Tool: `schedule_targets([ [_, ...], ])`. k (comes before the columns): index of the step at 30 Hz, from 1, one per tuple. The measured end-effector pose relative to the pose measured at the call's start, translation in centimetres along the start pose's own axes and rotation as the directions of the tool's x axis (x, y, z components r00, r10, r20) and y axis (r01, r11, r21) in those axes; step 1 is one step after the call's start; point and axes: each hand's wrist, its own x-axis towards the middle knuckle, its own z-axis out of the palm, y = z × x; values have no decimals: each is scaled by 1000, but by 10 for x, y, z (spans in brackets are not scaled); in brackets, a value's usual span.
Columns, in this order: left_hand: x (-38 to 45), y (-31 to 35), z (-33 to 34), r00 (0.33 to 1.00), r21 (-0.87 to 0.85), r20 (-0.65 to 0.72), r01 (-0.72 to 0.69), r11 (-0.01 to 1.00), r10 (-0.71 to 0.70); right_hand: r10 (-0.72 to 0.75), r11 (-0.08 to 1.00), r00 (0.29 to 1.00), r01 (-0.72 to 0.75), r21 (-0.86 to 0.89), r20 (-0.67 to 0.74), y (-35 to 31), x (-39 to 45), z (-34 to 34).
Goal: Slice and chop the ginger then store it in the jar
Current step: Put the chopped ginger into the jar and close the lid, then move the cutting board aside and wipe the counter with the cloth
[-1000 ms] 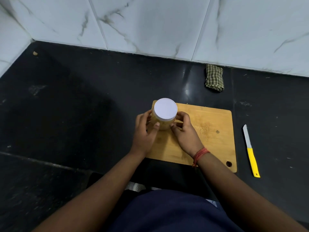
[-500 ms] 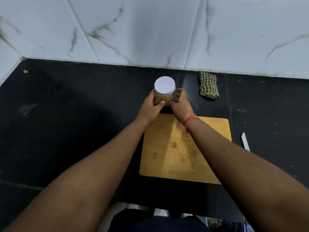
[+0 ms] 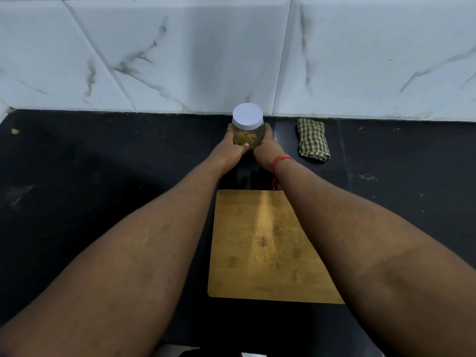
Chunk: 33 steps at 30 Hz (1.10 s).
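The jar (image 3: 248,131) is gripped between both hands at full reach, close against the foot of the marble-tiled wall (image 3: 206,60). The left hand (image 3: 230,150) is wrapped round the jar's left flank, its thumb laid across the front of the glass; the right hand (image 3: 266,148) is curled round the right flank, a red thread (image 3: 280,161) at its wrist. Neither hand is nearer than the other: the jar sits squarely between them, just ahead of the palms.

The jar is held upright, its long axis vertical, with the white lid (image 3: 248,116) closed above the fingers and yellowish chopped ginger (image 3: 244,137) visible through the glass below it. Whether the base is already resting on the black counter (image 3: 103,163) cannot be told, since it is hidden by the hands.

Behind the wrists, toward the body, the wooden cutting board (image 3: 257,248) is seen bare between the forearms. Just to the right of the right hand, a folded checked cloth (image 3: 313,139) lies against the wall, apart from the jar.

The chopping and filling are judged finished, with only the setting-down left. What the release turns on is the vertical axis: if the jar is kept upright and lowered straight from between the palms, both hands can be drawn back toward the board.
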Motion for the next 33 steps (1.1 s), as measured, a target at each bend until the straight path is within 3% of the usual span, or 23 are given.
schedule_targets([
  [2,-6,-1,1,999,107,-36,-9,994,13,-1,1000,1000,1,4,8,3,0,-2],
  [4,-14,-9,3,989,330,-142,7,944,42,-31,999,999,32,-6,24,10,-7,-4],
  [7,-32,-33,14,950,588,-275,45,808,147,-168,952,986,156,-265,-21,28,-29,-6],
  [11,-76,-60,42,937,743,-188,-61,667,295,-268,836,960,188,-516,-84,61,-79,-7],
  [23,-160,-86,139,920,813,141,-319,488,365,-89,789,954,-108,-605,-286,191,-204,-73],
  [28,-173,-76,169,894,797,186,-379,469,406,-26,798,918,-220,-561,-397,221,-237,-99],
  [33,-183,-74,181,899,814,185,-367,450,398,50,709,870,-377,-596,-491,242,-261,-110],
])
